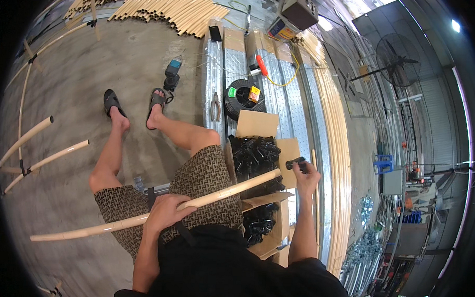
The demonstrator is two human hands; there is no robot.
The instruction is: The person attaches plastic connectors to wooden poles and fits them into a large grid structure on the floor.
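Observation:
A long cream tube [233, 189] lies slantwise across my lap, and my left hand [168, 213] is wrapped round it near its middle. Its right end is close to the open cardboard box [257, 124], where a heap of black fittings [252, 154] lies. To the right of that box, my right hand [307, 178] is raised, pinching a small black fitting [296, 162] between its fingers. The fitting is apart from the tube's end. A nearer cardboard box [277, 234] also holds dark fittings [258, 222], some of them in plastic.
Perforated metal profiles [286, 105] carry a black wire spool [232, 110], pliers [215, 107], a phone [215, 33] and a red-handled tool [262, 65]. A cordless drill [172, 73] stands on the floor. Tube frames [22, 136] rise at left; cut tubes [169, 11] are stacked far off.

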